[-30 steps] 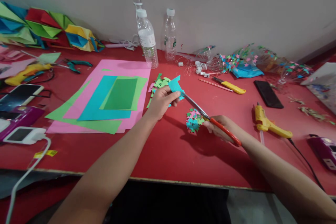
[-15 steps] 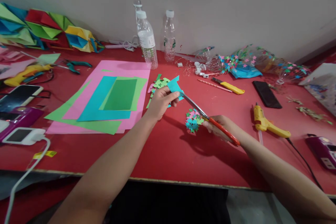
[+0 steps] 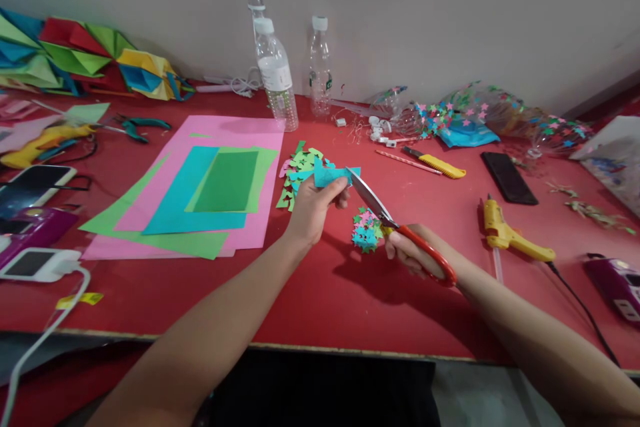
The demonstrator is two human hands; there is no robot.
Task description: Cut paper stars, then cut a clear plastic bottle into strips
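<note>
My left hand (image 3: 313,208) pinches a small piece of blue paper (image 3: 330,175) with a notched edge, held above the red table. In my right hand (image 3: 417,250) is a pair of scissors (image 3: 423,250) with red handles. Their blades point up and left, and the tips meet the right end of the blue paper. Just below the blades lies a pile of small paper stars (image 3: 367,230) in blue, green and pink. Behind my left hand, green, pink and blue paper scraps (image 3: 301,163) are heaped.
Stacked colored paper sheets (image 3: 227,180) lie on the left. Plastic bottles (image 3: 276,77) stand by the wall. On the right are a yellow utility knife (image 3: 443,165), a black phone (image 3: 509,177) and a yellow glue gun (image 3: 515,235). The table's front edge (image 3: 340,349) runs below my arms.
The blue paper has turned in my left hand and now lies more level. My left hand has shifted slightly right and down. The scissors stay in my right hand, their blades tilted a little steeper.
</note>
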